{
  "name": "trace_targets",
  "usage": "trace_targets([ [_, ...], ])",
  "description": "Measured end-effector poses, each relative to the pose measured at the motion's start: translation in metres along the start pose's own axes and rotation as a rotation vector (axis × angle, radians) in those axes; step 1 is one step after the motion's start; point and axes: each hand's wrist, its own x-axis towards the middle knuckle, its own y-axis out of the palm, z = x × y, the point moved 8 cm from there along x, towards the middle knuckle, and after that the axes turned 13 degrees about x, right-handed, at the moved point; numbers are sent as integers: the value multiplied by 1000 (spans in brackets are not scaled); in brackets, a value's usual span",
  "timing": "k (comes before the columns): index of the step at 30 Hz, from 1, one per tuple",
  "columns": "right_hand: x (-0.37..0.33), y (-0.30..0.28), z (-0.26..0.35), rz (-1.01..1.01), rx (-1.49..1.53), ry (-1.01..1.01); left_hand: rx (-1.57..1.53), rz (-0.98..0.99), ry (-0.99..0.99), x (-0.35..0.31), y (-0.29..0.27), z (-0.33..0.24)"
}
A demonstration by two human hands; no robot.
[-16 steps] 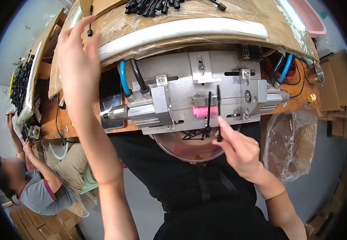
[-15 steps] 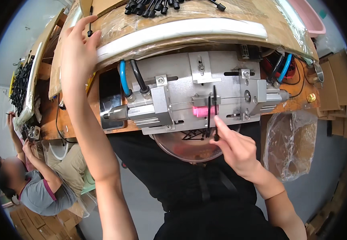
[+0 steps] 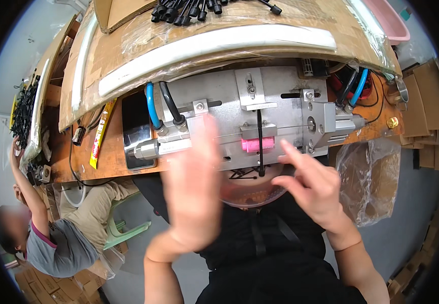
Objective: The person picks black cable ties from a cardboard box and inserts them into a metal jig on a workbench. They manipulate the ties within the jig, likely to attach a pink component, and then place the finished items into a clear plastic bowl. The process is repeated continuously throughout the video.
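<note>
A black rod (image 3: 260,126) with a thicker knob at its near end lies lengthwise across the metal fixture (image 3: 199,76). It passes over a pink block (image 3: 250,145) and a small metal holder (image 3: 250,131). My right hand (image 3: 313,185) is just right of the rod's near end, thumb and forefinger apart, with nothing seen between them. My left hand (image 3: 191,187) is over the fixture's left cylinder, smeared by motion; whether it holds anything cannot be made out. Below the fixture's front edge sits a clear bowl (image 3: 252,200) with several thin black pieces (image 3: 242,174) in it.
A plastic-wrapped cardboard surface (image 3: 179,48) rises behind the fixture, bearing several black rods (image 3: 184,12). Blue hoses (image 3: 152,104) run to the cylinders. On the bench (image 3: 113,162) lie a dark phone-like slab (image 3: 137,121) and a yellow packet (image 3: 100,137). Another person (image 3: 62,243) works at left.
My left hand has come down from the cardboard to the fixture, and the rod beside it there is gone. My right hand has parted from its rod; one rod shows on the fixture instead of two.
</note>
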Motion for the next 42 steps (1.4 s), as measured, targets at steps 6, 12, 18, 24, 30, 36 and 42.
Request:
trace_targets([
  [6, -3, -33, -6, -173, 74, 116, -12, 259, 90, -48, 52, -65],
  [12, -4, -41, -3, -157, 140, 164, 44, 300, 87, -40, 58, -65],
  [18, 12, -43, 7, -175, 96, 18, 23, 346, 111, -32, 44, -59],
  [24, 128, -57, 35, -255, -355, -534, 59, -124, 134, 101, 1, 5],
  [30, 238, -23, 16, 110, -711, -642, -9, 84, 192, 172, 30, 53],
  [36, 225, -56, -9, 237, -756, -551, -132, 63, 268, 166, 19, 55],
  [42, 213, -49, 20, 251, -711, -598, -218, 9, 241, 166, 14, 47],
])
